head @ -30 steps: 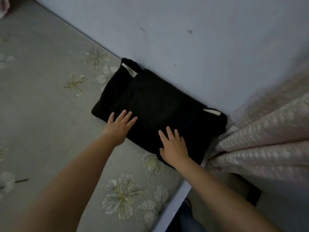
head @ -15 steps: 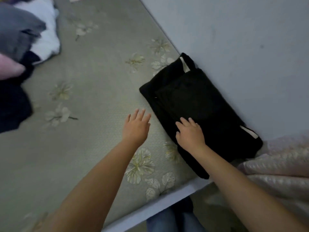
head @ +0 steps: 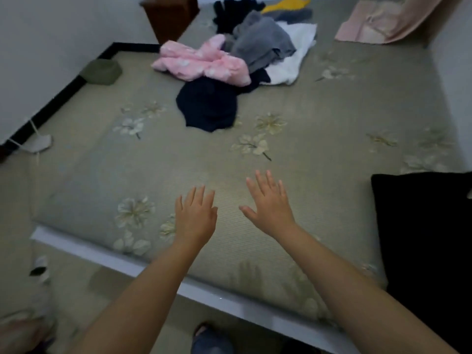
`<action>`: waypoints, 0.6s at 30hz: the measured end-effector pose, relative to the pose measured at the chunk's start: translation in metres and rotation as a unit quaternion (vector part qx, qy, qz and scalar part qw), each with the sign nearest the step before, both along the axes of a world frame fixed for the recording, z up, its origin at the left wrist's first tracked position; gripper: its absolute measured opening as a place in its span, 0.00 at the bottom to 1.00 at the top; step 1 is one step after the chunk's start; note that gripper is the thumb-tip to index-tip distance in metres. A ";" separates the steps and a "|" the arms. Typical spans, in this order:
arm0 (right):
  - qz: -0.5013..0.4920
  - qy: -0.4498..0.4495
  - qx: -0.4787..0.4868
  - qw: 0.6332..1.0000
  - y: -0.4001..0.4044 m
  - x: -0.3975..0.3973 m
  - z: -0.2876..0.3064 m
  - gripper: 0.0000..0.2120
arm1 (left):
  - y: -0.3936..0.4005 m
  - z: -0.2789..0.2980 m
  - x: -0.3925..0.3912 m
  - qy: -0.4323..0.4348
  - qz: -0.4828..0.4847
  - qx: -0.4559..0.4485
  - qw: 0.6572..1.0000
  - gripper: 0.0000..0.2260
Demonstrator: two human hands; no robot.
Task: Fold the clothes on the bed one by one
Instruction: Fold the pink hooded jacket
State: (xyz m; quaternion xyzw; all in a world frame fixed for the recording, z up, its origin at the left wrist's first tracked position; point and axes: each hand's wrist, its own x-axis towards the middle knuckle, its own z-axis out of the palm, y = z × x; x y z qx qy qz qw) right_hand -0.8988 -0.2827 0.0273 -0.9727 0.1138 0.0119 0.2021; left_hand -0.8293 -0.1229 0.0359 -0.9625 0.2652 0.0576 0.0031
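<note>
Both hands out over the near part of the bed, nothing in either: left hand [head: 195,218] flat w/ fingers straight and close together, right hand [head: 269,206] flat too, fingers spread apart, thumb out to the left. Can't tell if the palms touch the mattress [head: 102,169] or hover just above it. Between them only bare flowered cover. To the right, at the frame edge, a folded black garment [head: 424,226] lies near the bed's near-right corner; I read that one as done. The work left is the pile at the far middle: closest to me a dark navy piece [head: 208,106], bunched in a rounded heap, well apart from both hands. Just behind it a pink fleecy item [head: 201,63], then a grey garment [head: 260,43] overlapping a white one [head: 291,60], w/ black stuff [head: 236,11] and a bit of yellow [head: 287,2] at the far end. My call: navy piece next, since it's nearest and sits mostly free of the heap, though its far edge tucks under the pink. It looks soft, limp, light, no stiffness at all, so it'll sag and drag, not slide as one slab. I'd pinch it w/ both hands at two spread points along the near edge, lift, shake it open, then find shoulders or waistband; can't tell yet what kind of garment it is. Pink fleece probably bulkier and grippy, may cling and come along, so watch for that.
</note>
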 end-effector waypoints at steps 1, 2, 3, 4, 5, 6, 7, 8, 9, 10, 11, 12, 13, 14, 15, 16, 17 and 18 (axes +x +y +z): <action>0.011 0.007 -0.004 1.000 0.018 0.012 -0.001 0.32 | 0.024 0.001 0.009 -0.001 0.012 0.003 1.000 0.21; 0.020 0.014 -0.008 1.000 0.037 0.023 -0.002 0.33 | 0.047 0.001 0.018 -0.002 0.021 0.009 1.000 0.21; 0.025 0.022 -0.011 0.999 0.056 0.035 -0.003 0.32 | 0.070 0.001 0.028 -0.002 0.027 0.017 0.999 0.21; 0.028 0.029 -0.012 0.999 0.077 0.046 -0.004 0.32 | 0.093 0.000 0.037 0.001 0.031 0.023 0.999 0.21; 0.030 0.036 -0.012 0.999 0.099 0.058 -0.005 0.31 | 0.115 0.000 0.047 0.006 0.034 0.023 0.999 0.21; 0.034 0.040 -0.013 0.999 0.121 0.070 -0.005 0.31 | 0.138 0.000 0.058 0.012 0.038 0.022 0.999 0.21; 0.042 0.044 -0.014 0.998 0.145 0.083 -0.005 0.30 | 0.161 0.000 0.067 0.014 0.043 0.022 0.999 0.21; 0.050 0.047 -0.012 0.998 0.170 0.096 -0.003 0.30 | 0.183 0.002 0.077 0.012 0.046 0.027 0.998 0.21; 0.058 0.047 -0.009 0.997 0.195 0.110 -0.001 0.29 | 0.207 0.004 0.087 0.008 0.050 0.034 0.998 0.22; 0.068 0.047 -0.004 0.997 0.221 0.124 0.002 0.29 | 0.230 0.007 0.098 0.003 0.058 0.039 0.998 0.22; 0.082 0.046 -0.001 0.996 0.245 0.137 0.005 0.28 | 0.252 0.010 0.108 -0.001 0.070 0.038 0.997 0.22; 0.098 0.043 -0.001 0.994 0.267 0.151 0.007 0.28 | 0.273 0.012 0.117 0.000 0.083 0.036 0.996 0.21; 0.117 0.041 -0.003 0.992 0.293 0.167 0.011 0.27 | 0.298 0.016 0.128 0.000 0.098 0.029 0.995 0.21; 0.131 0.041 -0.004 0.991 0.308 0.178 0.014 0.27 | 0.313 0.019 0.134 0.001 0.109 0.023 0.994 0.20; 0.141 0.040 -0.007 0.989 0.321 0.189 0.016 0.26 | 0.327 0.021 0.141 0.002 0.117 0.022 0.993 0.20; 0.158 0.037 -0.012 0.987 0.339 0.206 0.019 0.26 | 0.346 0.024 0.151 0.001 0.129 0.021 0.991 0.20; 0.174 0.033 -0.018 0.984 0.355 0.223 0.022 0.26 | 0.365 0.027 0.161 0.002 0.141 0.020 0.990 0.20; 0.188 0.027 -0.026 0.981 0.371 0.241 0.026 0.25 | 0.383 0.029 0.172 0.000 0.153 0.016 0.988 0.20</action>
